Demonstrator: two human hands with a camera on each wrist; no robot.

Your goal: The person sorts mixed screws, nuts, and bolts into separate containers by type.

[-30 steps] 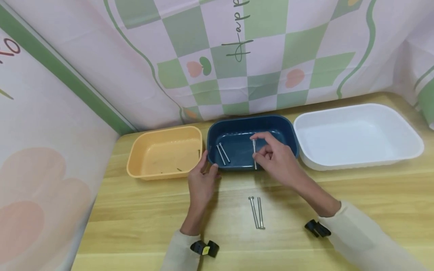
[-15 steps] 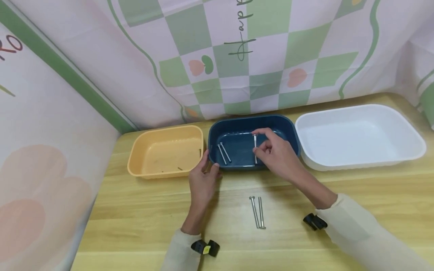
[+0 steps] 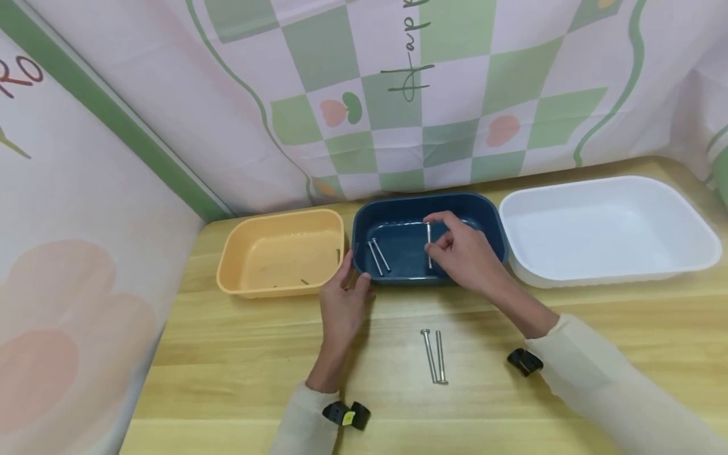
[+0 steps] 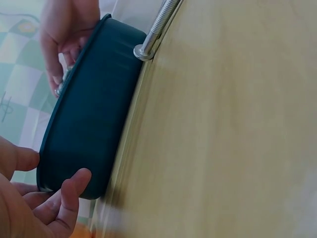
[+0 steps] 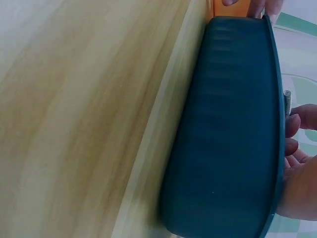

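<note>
head: bright | glints inside blue tray (image 3: 406, 251) | wrist views: dimmer, softer

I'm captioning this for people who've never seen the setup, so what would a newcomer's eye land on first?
Probably the row of trays along the back of the table: a yellow tray at left, a dark blue tray in the middle, a white tray at right. Next, likely the right hand pinching a bolt over the dark blue tray, while the left hand touches its near left corner.

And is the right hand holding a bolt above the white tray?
No, the right hand holds a bolt above the dark blue tray.
</note>
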